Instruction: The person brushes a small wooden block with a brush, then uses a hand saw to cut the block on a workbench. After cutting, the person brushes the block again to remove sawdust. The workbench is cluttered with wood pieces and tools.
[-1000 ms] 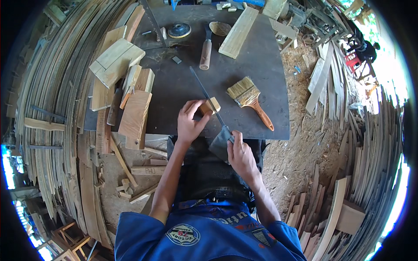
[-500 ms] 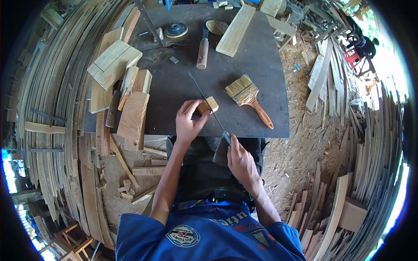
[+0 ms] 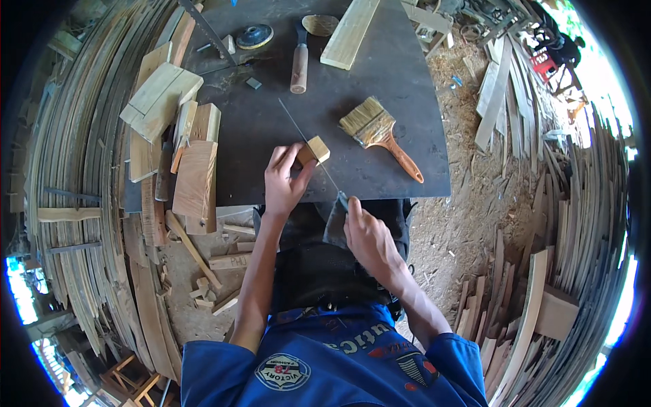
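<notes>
While the left grip point(image 3: 282, 184) pinches it, the wooden block point(image 3: 320, 148) protrudes rightward.

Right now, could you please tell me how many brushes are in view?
1: the wide brush lies on the dark table, to the right of the wooden block that the left hand holds.

two hands point(image 3: 283, 184) point(image 3: 371, 237), one thin tool point(image 3: 294, 122), one small block point(image 3: 319, 146), one paintbrush point(image 3: 371, 128), one round disc point(image 3: 255, 36)

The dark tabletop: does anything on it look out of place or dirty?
At the left, a brown wooden block juts past the front edge of the tabletop, in a pile lying at odd angles. The paintbrush also looks stained.
</notes>
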Demonstrator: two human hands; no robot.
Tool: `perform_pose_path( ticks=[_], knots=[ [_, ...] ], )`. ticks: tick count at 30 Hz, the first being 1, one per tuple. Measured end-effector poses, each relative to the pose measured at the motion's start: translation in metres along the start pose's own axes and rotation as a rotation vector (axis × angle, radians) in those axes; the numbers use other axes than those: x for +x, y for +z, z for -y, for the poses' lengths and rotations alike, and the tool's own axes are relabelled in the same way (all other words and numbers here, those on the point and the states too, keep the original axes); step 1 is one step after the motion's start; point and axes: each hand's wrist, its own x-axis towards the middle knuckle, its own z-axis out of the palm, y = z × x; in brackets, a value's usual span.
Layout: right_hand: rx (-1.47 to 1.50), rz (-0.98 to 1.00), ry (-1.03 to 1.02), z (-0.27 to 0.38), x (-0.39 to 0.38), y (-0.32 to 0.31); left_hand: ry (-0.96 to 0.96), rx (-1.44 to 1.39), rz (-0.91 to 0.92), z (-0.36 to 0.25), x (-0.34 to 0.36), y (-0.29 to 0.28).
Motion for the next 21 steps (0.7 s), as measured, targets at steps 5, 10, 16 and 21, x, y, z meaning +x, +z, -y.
perform_pose_path(
  ticks=[5,10,16,21],
  knots=[
    [0.052,0.023,0.009,-0.003,0.007,0.001,0.008,-0.022,0.02,-0.005,0.005,0.001],
    [0.064,0.028,0.009,-0.003,-0.008,-0.007,0.004,-0.001,0.015,-0.002,0.001,0.0],
    [0.069,0.047,0.027,-0.003,0.012,-0.002,0.011,-0.047,0.0,-0.001,0.003,0.004],
    [0.067,0.016,-0.003,-0.011,-0.004,-0.007,0.029,-0.029,-0.006,0.002,0.005,0.003]
  ],
)
